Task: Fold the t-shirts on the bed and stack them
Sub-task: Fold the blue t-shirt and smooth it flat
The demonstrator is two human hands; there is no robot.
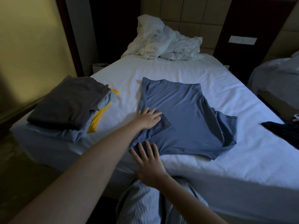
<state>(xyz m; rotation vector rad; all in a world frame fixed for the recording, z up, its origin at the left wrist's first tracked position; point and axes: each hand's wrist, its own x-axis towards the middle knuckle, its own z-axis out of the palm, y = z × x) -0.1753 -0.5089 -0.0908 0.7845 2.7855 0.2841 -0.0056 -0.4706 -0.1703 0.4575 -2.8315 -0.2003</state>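
Pressing blue t-shirt [186,113] on bed [161,70], left hand [148,118] flat, right hand [149,162] splayed

The room is dim with a cool bluish cast, and the white bed [202,81] is the brightest surface, catching soft light with no hard shadows. A warm yellow glow lies on the wall [27,39] at left, while the floor [22,178] and far corners sink into darkness. Detail is soft throughout, and straight lines bow toward the edges.

no readable text, labels, brands or numbers on anything in view
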